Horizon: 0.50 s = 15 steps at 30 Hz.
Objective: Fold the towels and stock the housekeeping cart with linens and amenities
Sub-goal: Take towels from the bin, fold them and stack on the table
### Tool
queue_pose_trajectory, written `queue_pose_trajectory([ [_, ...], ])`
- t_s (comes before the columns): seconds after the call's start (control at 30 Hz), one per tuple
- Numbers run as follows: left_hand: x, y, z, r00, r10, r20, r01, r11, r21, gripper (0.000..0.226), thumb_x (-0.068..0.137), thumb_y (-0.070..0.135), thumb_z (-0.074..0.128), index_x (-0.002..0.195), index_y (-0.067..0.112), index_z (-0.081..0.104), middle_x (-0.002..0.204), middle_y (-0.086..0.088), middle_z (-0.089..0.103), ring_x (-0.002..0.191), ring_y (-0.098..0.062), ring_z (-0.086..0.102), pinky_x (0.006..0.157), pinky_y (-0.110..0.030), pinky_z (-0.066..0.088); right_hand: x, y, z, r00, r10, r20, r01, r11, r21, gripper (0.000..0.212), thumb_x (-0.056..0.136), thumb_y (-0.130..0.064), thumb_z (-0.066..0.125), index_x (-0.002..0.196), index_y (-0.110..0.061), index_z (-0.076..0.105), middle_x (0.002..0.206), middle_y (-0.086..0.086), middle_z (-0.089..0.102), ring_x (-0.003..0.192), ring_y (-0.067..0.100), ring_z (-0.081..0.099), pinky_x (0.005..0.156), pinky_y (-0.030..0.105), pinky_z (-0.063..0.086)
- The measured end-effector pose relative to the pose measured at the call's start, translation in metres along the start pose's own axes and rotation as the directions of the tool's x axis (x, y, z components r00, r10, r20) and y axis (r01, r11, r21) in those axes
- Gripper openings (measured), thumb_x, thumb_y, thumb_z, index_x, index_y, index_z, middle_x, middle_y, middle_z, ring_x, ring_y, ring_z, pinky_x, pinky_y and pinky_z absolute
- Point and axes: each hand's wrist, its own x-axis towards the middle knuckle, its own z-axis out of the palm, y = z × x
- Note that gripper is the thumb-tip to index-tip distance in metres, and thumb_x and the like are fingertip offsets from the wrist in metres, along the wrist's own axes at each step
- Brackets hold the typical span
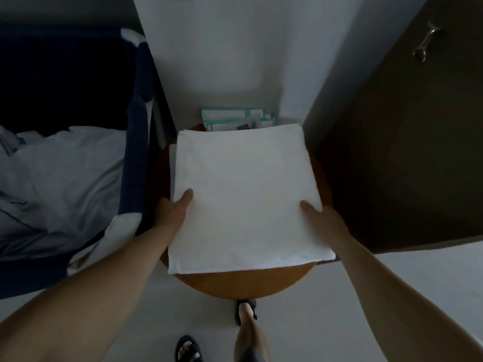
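Noted on round worktop (pixel 245 283): folded white towel (pixel 243 194). Pinched at both side edges by left hand (pixel 173 209) and right hand (pixel 322 218), thumbs on top. Liable to sag open if lifted unevenly.

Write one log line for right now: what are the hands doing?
left hand: holds folded towel edge | right hand: holds opposite edge | towel: over round table
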Motion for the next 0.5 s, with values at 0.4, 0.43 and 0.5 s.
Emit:
queue_pose_trajectory([
  [0.4, 0.062, 0.065, 0.018, 0.993, -0.025, -0.112, 0.011, 0.992, -0.128, 0.075, 0.084, 0.047, 0.072, 0.14, 0.005, 0.045, 0.126, -0.012, 0.058, 0.098, -0.025, 0.056, 0.081, -0.034, 0.048, 0.075, -0.089, -0.013, 0.988, -0.123, 0.091, 0.08, 0.921, 0.381, 0.061, 0.074, -0.058, 0.074, 0.119, -0.02, 0.059, 0.11, -0.001, 0.065, 0.099, 0.023, 0.064, 0.094, 0.044, 0.052],
  [0.43, 0.067, 0.072, 0.017, 0.994, -0.004, -0.107, -0.01, 0.992, -0.127, 0.07, 0.085, 0.045, 0.072, 0.138, 0.006, 0.048, 0.125, -0.012, 0.059, 0.1, -0.027, 0.058, 0.082, -0.036, 0.05, 0.08, -0.096, -0.013, 0.987, -0.133, 0.089, 0.089, 0.918, 0.386, 0.064, 0.074, -0.059, 0.074, 0.123, -0.02, 0.06, 0.112, 0.0, 0.066, 0.1, 0.024, 0.064, 0.095, 0.045, 0.052],
  [0.5, 0.074, 0.084, 0.015, 0.994, 0.061, -0.093, -0.07, 0.994, -0.086, 0.057, 0.089, 0.038, 0.069, 0.134, 0.007, 0.052, 0.123, -0.013, 0.061, 0.103, -0.028, 0.06, 0.086, -0.039, 0.052, 0.088, -0.108, -0.013, 0.984, -0.165, 0.072, 0.123, 0.908, 0.4, 0.068, 0.07, -0.06, 0.074, 0.126, -0.024, 0.06, 0.114, -0.001, 0.068, 0.1, 0.024, 0.067, 0.094, 0.048, 0.054],
])
